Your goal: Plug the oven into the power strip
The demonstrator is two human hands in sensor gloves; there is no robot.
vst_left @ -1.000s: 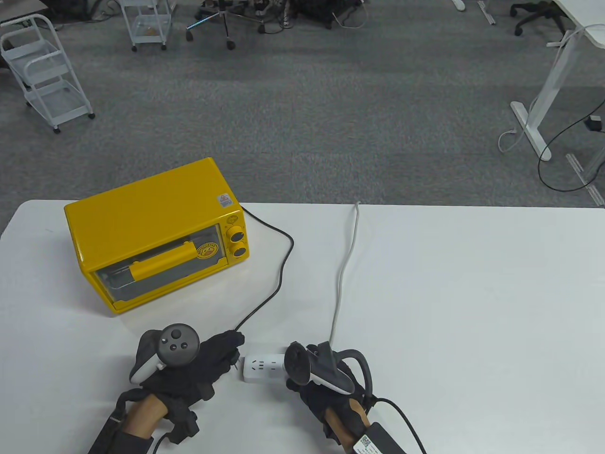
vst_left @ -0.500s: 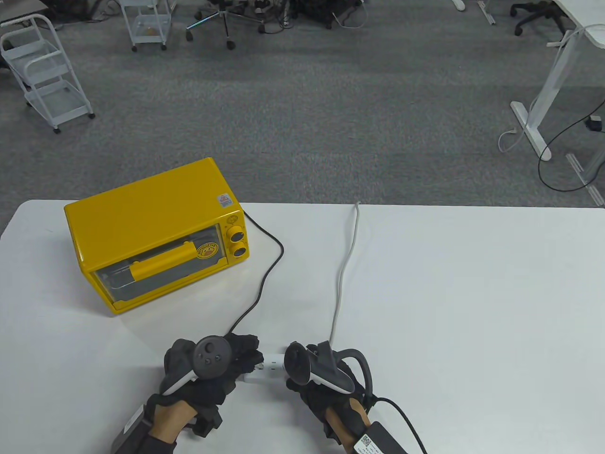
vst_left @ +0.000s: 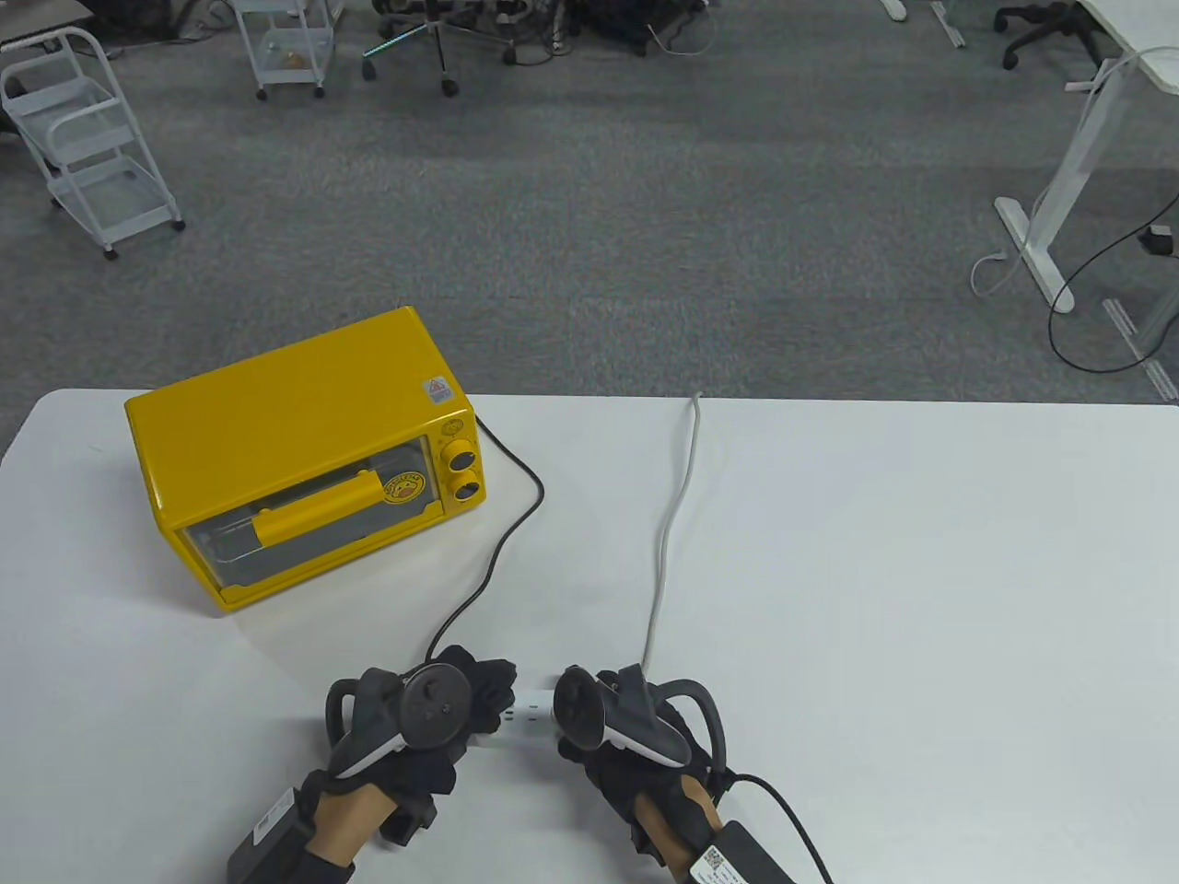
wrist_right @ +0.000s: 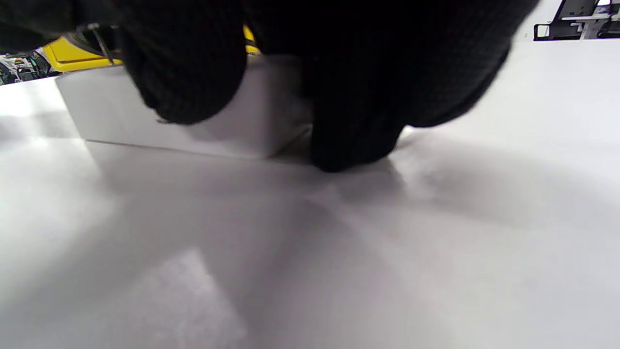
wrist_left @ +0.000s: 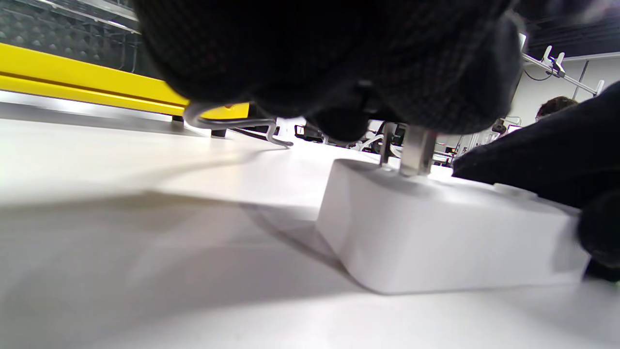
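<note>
The yellow oven (vst_left: 304, 456) stands at the table's back left; its black cord (vst_left: 502, 543) runs to my left hand (vst_left: 479, 695). That hand grips the oven's plug, whose metal prongs (wrist_left: 411, 150) stand at the top face of the white power strip (wrist_left: 436, 237); the plug's body is hidden by the glove. The strip (vst_left: 532, 714) lies between both hands near the front edge. My right hand (vst_left: 589, 737) grips the strip's right end, fingers (wrist_right: 193, 63) wrapped over its side (wrist_right: 121, 111).
The strip's white cable (vst_left: 672, 525) runs back across the white table (vst_left: 921, 599) and off its far edge. A black pack (vst_left: 737, 852) with a cable sits on my right forearm. Carts and desk legs stand on the floor beyond.
My left hand has moved right with the plug, from beside the strip's left end to over its top. The black cord has pulled straighter. My right hand has not moved.
</note>
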